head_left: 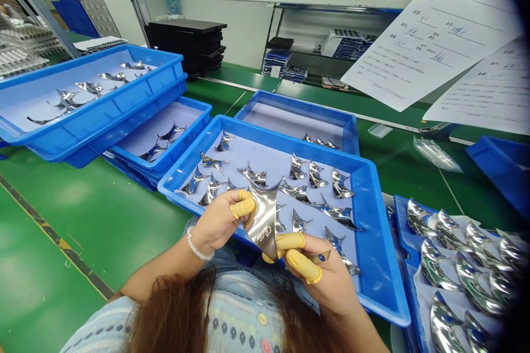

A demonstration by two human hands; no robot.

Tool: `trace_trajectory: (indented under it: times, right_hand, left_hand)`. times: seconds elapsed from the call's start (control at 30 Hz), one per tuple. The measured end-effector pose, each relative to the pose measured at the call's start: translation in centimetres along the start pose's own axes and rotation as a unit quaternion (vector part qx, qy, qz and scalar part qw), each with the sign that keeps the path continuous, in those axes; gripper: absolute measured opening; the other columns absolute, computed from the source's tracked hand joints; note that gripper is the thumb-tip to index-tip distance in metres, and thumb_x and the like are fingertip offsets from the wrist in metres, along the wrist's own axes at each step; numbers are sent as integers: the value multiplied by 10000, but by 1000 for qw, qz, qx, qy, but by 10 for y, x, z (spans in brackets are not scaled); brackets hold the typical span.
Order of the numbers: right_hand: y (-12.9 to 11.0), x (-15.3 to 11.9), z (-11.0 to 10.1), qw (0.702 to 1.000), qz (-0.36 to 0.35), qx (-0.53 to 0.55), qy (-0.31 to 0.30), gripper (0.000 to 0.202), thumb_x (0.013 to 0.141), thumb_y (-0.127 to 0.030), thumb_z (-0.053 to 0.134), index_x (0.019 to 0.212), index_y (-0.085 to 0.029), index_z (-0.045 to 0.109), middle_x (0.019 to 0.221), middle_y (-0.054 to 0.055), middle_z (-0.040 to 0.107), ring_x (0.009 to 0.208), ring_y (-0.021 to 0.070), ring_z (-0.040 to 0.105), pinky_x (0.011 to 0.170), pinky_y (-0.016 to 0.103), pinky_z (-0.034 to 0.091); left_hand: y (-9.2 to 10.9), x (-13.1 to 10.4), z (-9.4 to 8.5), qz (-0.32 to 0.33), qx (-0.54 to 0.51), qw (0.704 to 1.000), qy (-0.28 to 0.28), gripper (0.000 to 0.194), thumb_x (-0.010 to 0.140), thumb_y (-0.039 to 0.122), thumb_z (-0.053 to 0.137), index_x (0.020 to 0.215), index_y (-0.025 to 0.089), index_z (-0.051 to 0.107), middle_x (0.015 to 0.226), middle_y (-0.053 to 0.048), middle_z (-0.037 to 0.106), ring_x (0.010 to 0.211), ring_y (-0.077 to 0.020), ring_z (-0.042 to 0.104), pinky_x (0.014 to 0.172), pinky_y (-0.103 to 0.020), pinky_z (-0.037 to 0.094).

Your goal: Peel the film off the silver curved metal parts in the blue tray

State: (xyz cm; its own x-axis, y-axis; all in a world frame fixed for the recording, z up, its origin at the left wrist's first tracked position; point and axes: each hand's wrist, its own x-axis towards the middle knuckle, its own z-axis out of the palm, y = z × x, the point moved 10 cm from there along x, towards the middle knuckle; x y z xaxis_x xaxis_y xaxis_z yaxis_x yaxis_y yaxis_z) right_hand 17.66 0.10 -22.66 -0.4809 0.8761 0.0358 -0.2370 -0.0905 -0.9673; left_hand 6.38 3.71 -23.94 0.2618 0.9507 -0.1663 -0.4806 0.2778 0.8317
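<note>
Angling inward, both hands hold one metal piece between them.

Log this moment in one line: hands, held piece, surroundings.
left hand: holding shiny metal piece | right hand: holding same piece | yellow finger cots: both hands | beneath: blue tray with other metal pieces

Now pinching a shiny, lettered metal piece with left hand and right hand, wearing yellow finger covers, over a blue tray of silvery parts, beside stacked trays!
</note>
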Motion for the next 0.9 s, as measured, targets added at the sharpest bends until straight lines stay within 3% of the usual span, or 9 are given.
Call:
trace_trajectory:
  times: [0.13, 0.23, 0.37, 0.47, 0.6, 0.9]
  right_hand:
    - [-3, 2, -4, 996, -17, -81, 16, 278, 801, -476, 684, 867, -214, 746, 626, 21, 600, 576, 158, 510, 546, 256, 433]
    - [-2, 3, -12, 989, -33, -139, 46, 342, 798, -527, 666, 877, -203, 737, 584, 2, 543, 529, 138, 425, 493, 242, 360]
    - [-1, 5, -13, 990, -55, -121, 51, 301, 788, -502, 688, 811, -205, 735, 644, 19, 597, 538, 142, 451, 507, 244, 373]
    - [-3, 5, -7, 994, -61, -83, 32, 215, 790, -443, 709, 783, -230, 736, 700, 26, 646, 617, 171, 544, 572, 250, 426]
    - [-5, 5, -3, 995, -60, -74, 23, 149, 795, -394, 719, 779, -247, 740, 701, 18, 660, 636, 174, 572, 594, 246, 437]
    - [-2, 1, -3, 995, -56, -87, 16, 217, 816, -424, 691, 748, -220, 721, 703, 24, 671, 639, 175, 591, 595, 241, 450]
  left_hand:
    - [7, -4, 2, 38, 30, 999, -12, 443, 618, 499, 766, 640, 134, 517, 528, 36, 514, 470, -60, 438, 483, -188, 360]
    - [25, -14, 8, 105, 151, 983, -28, 412, 645, 507, 746, 646, 129, 581, 575, 16, 552, 513, -77, 460, 511, -209, 376]
    - [56, -37, 28, 245, 352, 903, -41, 365, 721, 497, 689, 638, 143, 654, 612, -12, 613, 619, -108, 488, 632, -242, 404]
    - [66, -49, 42, 302, 406, 860, -60, 324, 749, 459, 678, 644, 153, 659, 586, -6, 629, 608, -107, 493, 635, -237, 403]
    - [69, -54, 50, 323, 424, 843, -71, 278, 755, 421, 685, 664, 159, 660, 611, -6, 659, 599, -104, 506, 618, -229, 405]
    - [71, -57, 52, 312, 427, 846, -71, 200, 757, 356, 699, 710, 163, 679, 658, -10, 693, 621, -110, 521, 623, -227, 422]
